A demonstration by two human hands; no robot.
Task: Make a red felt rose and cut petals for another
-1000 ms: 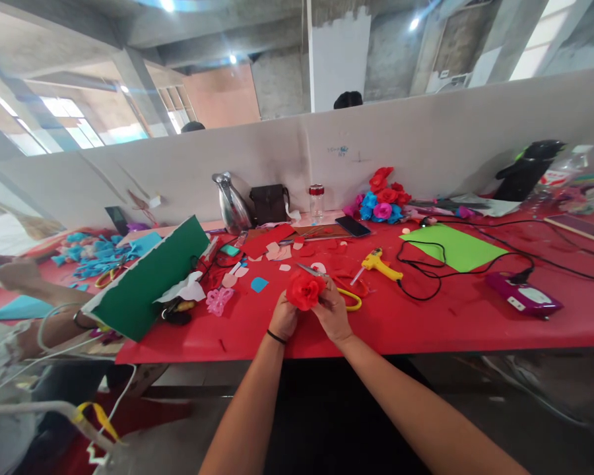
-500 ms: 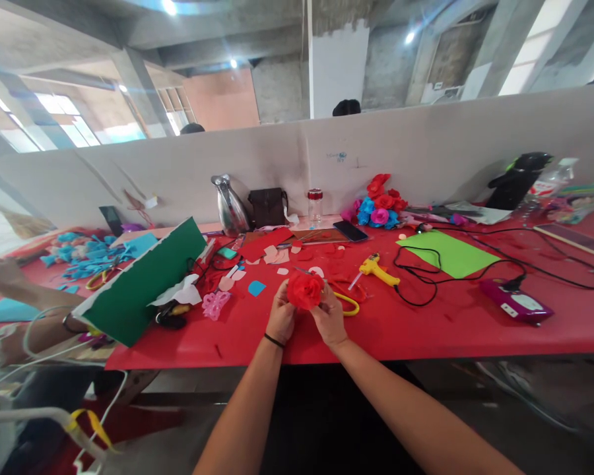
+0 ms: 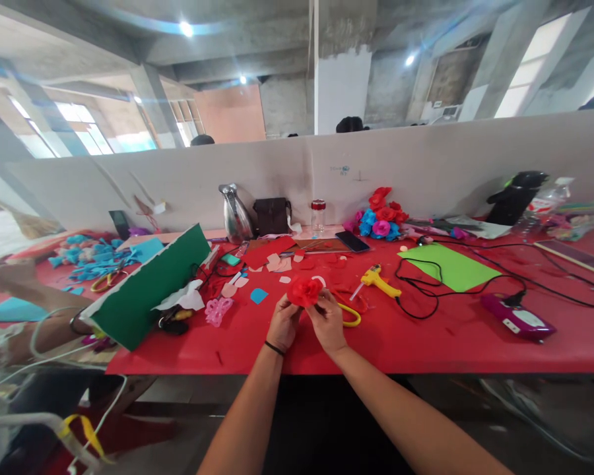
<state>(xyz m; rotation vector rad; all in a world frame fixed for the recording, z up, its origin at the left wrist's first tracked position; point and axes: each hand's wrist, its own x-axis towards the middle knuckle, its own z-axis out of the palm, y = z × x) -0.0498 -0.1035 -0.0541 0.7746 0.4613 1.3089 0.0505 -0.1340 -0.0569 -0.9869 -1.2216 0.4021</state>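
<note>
A red paper flower (image 3: 304,291) is held up over the red table (image 3: 406,343) between both my hands. My left hand (image 3: 284,322) grips its left underside, with a dark band at the wrist. From the other side, my right hand (image 3: 328,323) has its fingers closed on the flower's lower edge. The flower's underside and my fingertips are partly hidden. Just beyond my right hand lies a pair of scissors with yellow handles (image 3: 351,315), partly covered. A yellow glue gun (image 3: 380,282) rests to the right of them.
Cut paper pieces (image 3: 279,263) are scattered ahead. A green board (image 3: 148,290) stands at left, with a co-worker's arm (image 3: 34,290) beyond it. Paper flowers (image 3: 381,216), a jug (image 3: 236,214) and a phone (image 3: 352,241) stand or lie farther back. A cord runs to a purple power strip (image 3: 517,318).
The flower has tipped away, so its face shows less from above. Both hands keep hold of it. The whole view has shifted slightly, with the table lower in the picture.
</note>
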